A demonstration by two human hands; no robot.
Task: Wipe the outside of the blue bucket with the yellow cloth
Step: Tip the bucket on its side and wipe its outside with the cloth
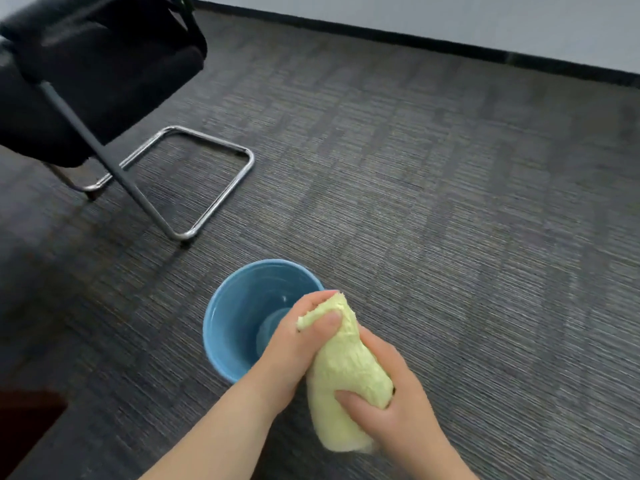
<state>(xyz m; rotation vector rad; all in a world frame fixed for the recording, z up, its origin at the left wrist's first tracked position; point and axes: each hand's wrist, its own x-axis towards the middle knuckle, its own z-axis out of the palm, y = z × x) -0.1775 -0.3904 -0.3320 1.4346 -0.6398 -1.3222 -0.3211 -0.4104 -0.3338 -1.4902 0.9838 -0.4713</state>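
Blue bucket (221, 327) on grey striped carpet (450, 220); black chair (104, 64); pale wall (450, 15).

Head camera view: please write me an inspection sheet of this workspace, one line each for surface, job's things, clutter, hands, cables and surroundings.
Surface: dark grey striped carpet; the bucket stands on it.
Job's things: blue bucket upright, open top towards the camera; yellow cloth bunched up, held over the bucket's right edge; contact with the bucket cannot be told.
Clutter: nothing seen.
Hands: the left hand grips the cloth's upper end; the right hand grips its lower part.
Cables: nothing seen.
Surroundings: black chair with a metal frame at far left; pale wall with a dark skirting behind.
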